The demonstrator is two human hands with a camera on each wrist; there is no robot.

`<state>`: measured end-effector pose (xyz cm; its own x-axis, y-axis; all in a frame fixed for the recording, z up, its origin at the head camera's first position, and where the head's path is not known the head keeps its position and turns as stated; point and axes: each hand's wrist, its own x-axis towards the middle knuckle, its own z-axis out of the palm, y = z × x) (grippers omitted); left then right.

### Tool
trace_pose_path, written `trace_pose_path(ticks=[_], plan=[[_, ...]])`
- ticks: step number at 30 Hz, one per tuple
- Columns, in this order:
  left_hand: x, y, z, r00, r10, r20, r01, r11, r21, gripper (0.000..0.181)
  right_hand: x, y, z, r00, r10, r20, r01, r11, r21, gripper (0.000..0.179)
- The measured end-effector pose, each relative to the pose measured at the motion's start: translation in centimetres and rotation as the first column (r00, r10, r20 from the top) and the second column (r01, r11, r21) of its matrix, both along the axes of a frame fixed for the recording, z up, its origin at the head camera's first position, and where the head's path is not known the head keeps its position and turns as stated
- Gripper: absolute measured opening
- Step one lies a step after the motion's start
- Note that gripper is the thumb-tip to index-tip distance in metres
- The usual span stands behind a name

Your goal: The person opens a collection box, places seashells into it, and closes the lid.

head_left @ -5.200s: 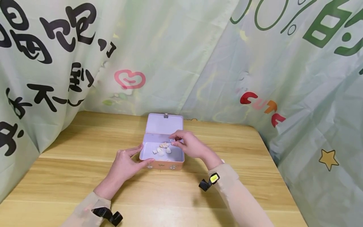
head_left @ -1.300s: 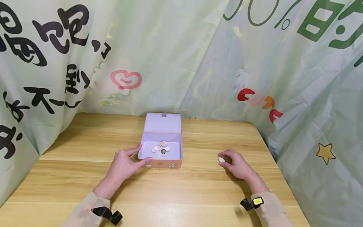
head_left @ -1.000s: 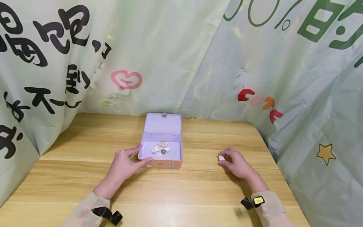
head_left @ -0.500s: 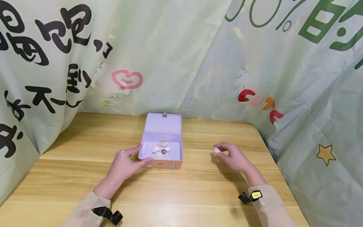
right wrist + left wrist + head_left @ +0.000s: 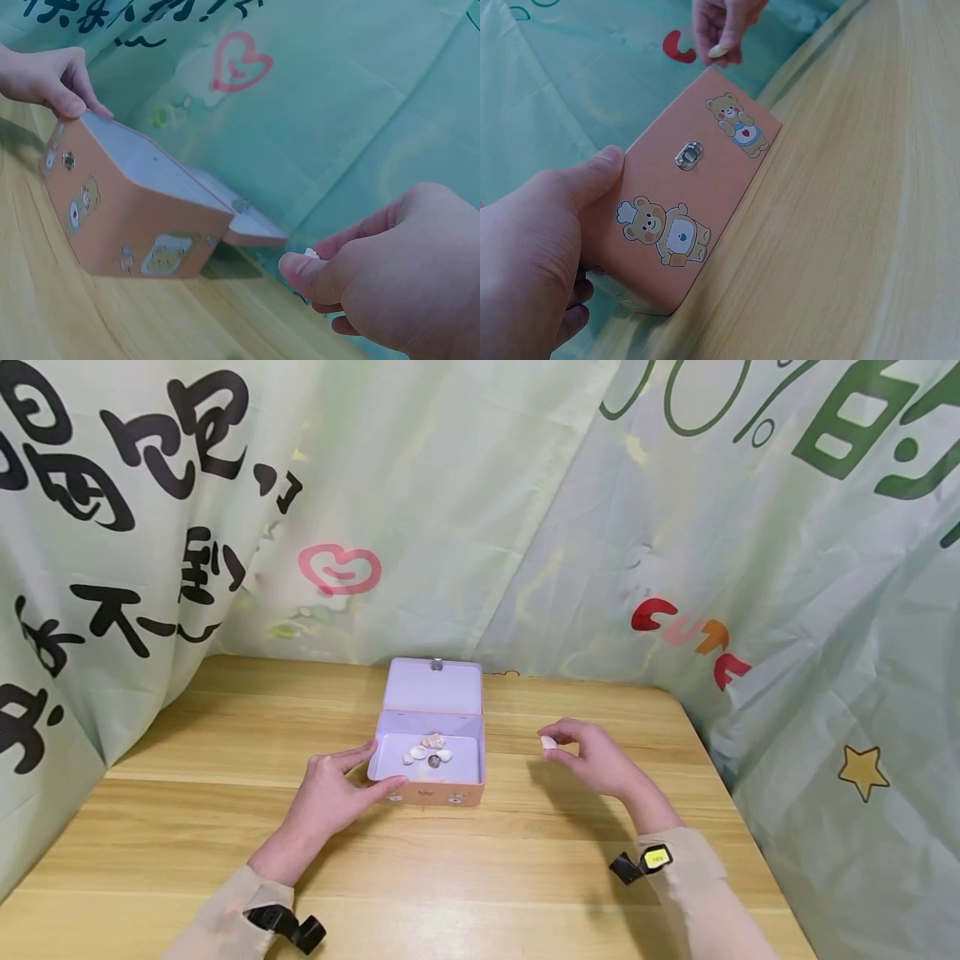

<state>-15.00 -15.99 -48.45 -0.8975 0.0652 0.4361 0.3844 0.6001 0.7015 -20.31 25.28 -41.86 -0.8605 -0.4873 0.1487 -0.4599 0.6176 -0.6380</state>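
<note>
A hinged tin box, orange outside and lilac inside, stands on the table with its lid raised at the back. My left hand grips its front left corner, thumb at the front rim and fingers round the side. Inside lie several seashells: a spiky brownish shell, a dark round shell and small white shells. To the right of the tin and above the table, my right hand pinches a small white seashell between thumb and fingertips, apart from the tin.
The wooden table ends at a right edge beside a hanging printed curtain. The curtain also runs behind the tin and along the left. A black camera is strapped to each wrist.
Earlier my right hand was over the tin with a dark shell, which now lies inside. It then held a white seashell farther right and has since moved leftward with it. My left hand stays put.
</note>
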Motion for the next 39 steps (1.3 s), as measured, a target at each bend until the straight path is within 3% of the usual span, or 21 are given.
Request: trace_pose_path(ticks=[14,23,39], plan=[[0.0,0.0,-0.1,1.0,0.002,-0.002,-0.002,1.0,0.004,0.086,-1.2,-3.9,1.6,0.995,0.095,-0.022,-0.095,0.995,-0.033,0.03],[0.0,-0.1,-0.1,1.0,-0.007,-0.014,0.007,1.0,0.013,0.083,-1.8,-6.7,2.3,0.982,0.165,-0.088,-0.17,0.984,-0.05,0.028],[-0.1,-0.1,-0.2,1.0,-0.01,-0.009,0.01,1.0,0.002,0.085,-3.2,-11.2,1.1,0.966,0.238,-0.103,-0.248,0.964,-0.099,0.026]])
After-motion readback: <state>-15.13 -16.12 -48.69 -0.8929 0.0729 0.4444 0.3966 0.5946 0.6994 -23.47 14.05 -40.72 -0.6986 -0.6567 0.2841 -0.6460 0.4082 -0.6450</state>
